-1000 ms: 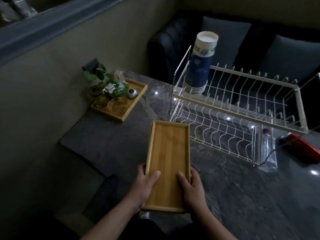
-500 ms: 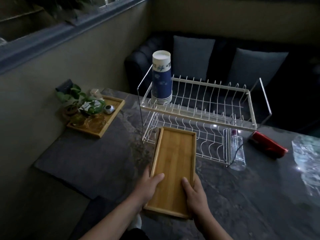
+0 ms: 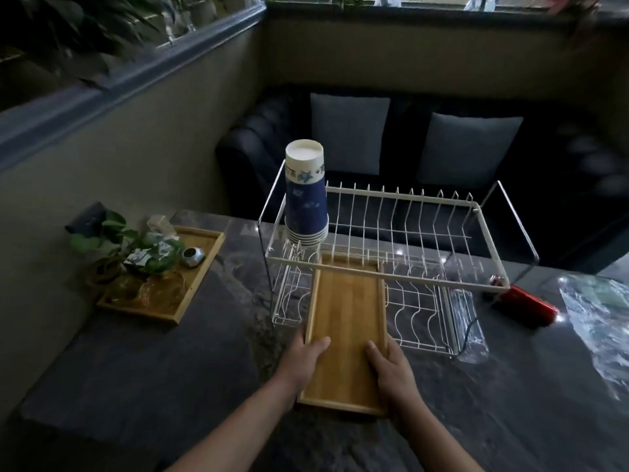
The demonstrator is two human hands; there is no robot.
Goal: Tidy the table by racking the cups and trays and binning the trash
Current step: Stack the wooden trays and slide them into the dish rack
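The room is dim, most of the light coming through a window (image 3: 102,39) along the upper left, where leafy plants show beyond the glass. A grey-blue sill (image 3: 112,97) runs under it, slanting down to the left, above a plain olive-beige wall (image 3: 143,172). That wall meets a 2nd wall (image 3: 425,59) at a corner behind the dark stone-patterned table (image 3: 143,386). Beyond the table's far edge stands a dark tufted sofa (image 3: 258,144) with 2 grey cushions (image 3: 349,132) leaning upright against its back, side by side. Small bright glints of light sit on the tabletop.
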